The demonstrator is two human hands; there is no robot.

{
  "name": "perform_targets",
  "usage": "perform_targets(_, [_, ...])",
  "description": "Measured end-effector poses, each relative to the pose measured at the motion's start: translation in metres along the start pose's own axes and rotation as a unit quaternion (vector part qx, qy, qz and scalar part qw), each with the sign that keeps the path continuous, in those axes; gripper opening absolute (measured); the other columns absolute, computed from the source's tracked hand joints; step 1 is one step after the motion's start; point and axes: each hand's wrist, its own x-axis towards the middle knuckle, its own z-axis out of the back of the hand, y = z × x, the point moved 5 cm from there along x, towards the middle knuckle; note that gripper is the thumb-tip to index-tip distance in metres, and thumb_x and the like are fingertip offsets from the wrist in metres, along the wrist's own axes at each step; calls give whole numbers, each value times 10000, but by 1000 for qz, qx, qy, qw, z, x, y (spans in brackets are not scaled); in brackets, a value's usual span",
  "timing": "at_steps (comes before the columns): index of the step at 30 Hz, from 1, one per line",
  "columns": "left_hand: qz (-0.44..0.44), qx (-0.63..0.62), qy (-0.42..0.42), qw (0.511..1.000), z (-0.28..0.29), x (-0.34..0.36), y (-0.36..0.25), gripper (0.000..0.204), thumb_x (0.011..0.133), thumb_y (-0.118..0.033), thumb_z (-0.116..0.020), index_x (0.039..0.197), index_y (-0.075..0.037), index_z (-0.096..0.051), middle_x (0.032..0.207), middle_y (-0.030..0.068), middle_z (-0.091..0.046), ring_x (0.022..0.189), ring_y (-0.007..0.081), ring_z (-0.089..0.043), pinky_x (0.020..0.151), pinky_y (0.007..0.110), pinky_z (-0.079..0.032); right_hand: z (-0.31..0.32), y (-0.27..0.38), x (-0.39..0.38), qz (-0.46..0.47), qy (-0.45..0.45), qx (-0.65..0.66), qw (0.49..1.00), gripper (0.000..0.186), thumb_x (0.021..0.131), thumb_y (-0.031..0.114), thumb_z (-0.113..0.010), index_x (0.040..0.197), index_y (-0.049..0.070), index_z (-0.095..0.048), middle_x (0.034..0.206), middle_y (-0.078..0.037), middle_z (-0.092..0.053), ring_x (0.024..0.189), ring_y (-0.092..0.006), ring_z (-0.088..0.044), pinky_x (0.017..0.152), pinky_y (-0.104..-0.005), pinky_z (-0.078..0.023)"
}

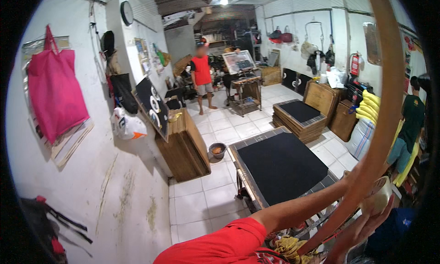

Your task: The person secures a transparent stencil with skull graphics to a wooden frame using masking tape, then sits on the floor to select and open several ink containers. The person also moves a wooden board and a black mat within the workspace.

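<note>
A long brown bar, apparently the wooden edge of a frame, runs from the top right down past my hands and looks bent. My left arm in a red sleeve reaches right to this bar. My left hand is at the bar, its fingers mostly hidden. Behind the bar is a pale roll of clear tape. My right hand curls its fingers around the roll's lower side. In front of me, a dark sheet or cloth lies flat on a framed work table.
Stacked boards lean along the left wall, beside a bucket. Farther back stands another board stack with a black panel on top. One person stands at the back; another is at the right, near sacks.
</note>
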Motion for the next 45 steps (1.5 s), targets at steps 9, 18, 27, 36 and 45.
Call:
perform_targets(9, [93,-42,-166,981,46,-80,-21,761,991,-653,-338,1443,-41,-330,1349,115,-395,1148,226,-397,1021,404,-332,-40,-34,-37,-12,162,109,981,591,1046,145,-438,1564,16,-187,1588,-233,-235,1452,-368,-296,1192,-495,-264])
perform_targets(18, [41,-212,-247,945,134,-131,-177,924,909,-842,-330,1367,-68,-539,1208,106,-664,992,229,-657,926,428,-515,-43,-57,-17,88,69,-59,992,554,1084,239,-438,1558,-5,-283,1557,-219,-323,1406,-344,-378,1152,-472,-331])
perform_targets(27, [24,68,-432,899,415,-203,-173,531,1076,-462,-460,1382,-28,-467,1277,107,-588,1159,218,-585,991,382,-493,-112,-84,-87,-38,27,-12,999,523,1039,41,-467,1540,27,-320,1531,-174,-385,1370,-291,-417,1149,-400,-358])
perform_targets(36, [310,-110,-516,791,642,-359,39,693,1067,-587,-327,1485,-41,-408,1415,155,-551,1268,310,-571,1014,484,-518,-217,-93,-166,-236,188,25,953,539,994,-45,-443,1518,12,-329,1444,-140,-476,1276,-210,-499,1092,-334,-379])
perform_targets(45, [644,128,-196,728,653,-390,8,547,1033,-561,-477,1170,-50,-617,1025,98,-722,811,227,-737,619,380,-584,-363,-191,-155,-295,247,-25,923,554,974,-38,-473,1509,45,-354,1298,-136,-561,1100,-174,-572,948,-317,-482])
